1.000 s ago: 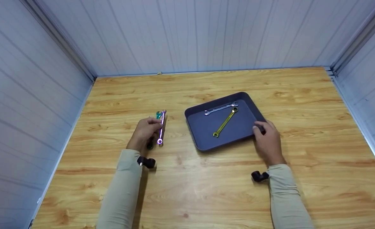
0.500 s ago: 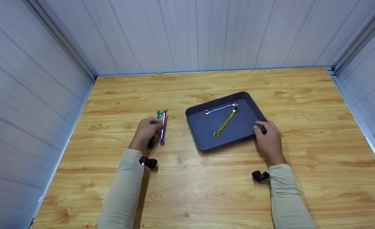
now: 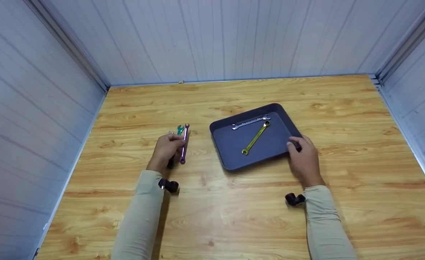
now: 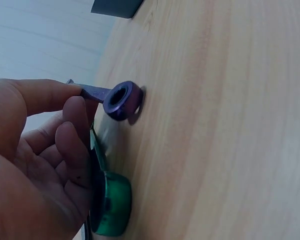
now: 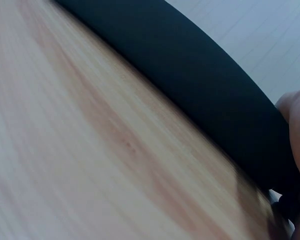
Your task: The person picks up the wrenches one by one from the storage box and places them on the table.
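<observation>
In the head view my left hand (image 3: 167,148) pinches a purple combination wrench (image 3: 184,144) between thumb and fingers, its ring end towards me. The left wrist view shows that ring end (image 4: 122,101) close above the wood. Beneath and beside the hand lies a green wrench (image 3: 180,129), mostly hidden; its ring end (image 4: 112,205) appears under the palm. A silvery tip (image 3: 171,133) pokes out beyond the knuckles. My right hand (image 3: 303,159) grips the near right corner of a dark grey tray (image 3: 219,153), thumb on the inner side. Inside lie a silver wrench (image 3: 251,122) and a yellow wrench (image 3: 256,138).
A wood-grain table (image 3: 212,213) carries everything. Pale panel walls (image 3: 212,39) close off the back and both sides. A strip of bare wood separates the tray from the wrenches at the left.
My left hand has shifted slightly right and away from me with the purple wrench, uncovering the silvery tip. My right hand and the tray stay practically where they were.
</observation>
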Motion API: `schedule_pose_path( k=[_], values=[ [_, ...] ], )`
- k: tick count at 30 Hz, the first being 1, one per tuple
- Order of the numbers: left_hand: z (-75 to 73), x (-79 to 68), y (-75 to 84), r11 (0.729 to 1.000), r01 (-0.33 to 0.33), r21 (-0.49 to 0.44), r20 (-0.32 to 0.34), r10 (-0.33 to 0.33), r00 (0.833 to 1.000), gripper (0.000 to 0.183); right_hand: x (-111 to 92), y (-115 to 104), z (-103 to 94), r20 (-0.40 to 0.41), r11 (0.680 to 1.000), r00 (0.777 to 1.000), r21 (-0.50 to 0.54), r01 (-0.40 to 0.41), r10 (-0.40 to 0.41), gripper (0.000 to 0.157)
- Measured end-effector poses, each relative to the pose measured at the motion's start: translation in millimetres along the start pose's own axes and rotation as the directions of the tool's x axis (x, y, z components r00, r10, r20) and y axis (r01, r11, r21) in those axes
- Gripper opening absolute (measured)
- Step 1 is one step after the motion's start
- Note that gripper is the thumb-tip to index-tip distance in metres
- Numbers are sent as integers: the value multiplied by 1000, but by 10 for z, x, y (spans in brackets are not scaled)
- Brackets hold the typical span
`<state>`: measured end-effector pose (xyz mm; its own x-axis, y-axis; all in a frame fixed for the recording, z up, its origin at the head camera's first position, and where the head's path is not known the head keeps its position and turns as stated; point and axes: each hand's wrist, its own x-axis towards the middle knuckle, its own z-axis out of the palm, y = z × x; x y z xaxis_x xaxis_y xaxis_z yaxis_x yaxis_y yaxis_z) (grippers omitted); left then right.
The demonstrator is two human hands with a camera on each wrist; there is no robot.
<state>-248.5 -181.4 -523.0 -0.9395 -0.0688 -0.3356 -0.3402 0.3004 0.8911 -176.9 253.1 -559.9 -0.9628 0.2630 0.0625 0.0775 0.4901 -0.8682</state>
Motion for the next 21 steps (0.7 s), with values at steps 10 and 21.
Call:
schedule_pose_path(
  k=[10,21],
  values=[
    [43,21,-9,999,-15,45,-39,16,999,17,3,-3,4,-13,1000,1000,-11,18,-18,38],
    [49,16,-11,995,-16,97,-37,19,999,17,-1,-11,0,-12,1000,1000,-11,10,-10,38]
  ],
)
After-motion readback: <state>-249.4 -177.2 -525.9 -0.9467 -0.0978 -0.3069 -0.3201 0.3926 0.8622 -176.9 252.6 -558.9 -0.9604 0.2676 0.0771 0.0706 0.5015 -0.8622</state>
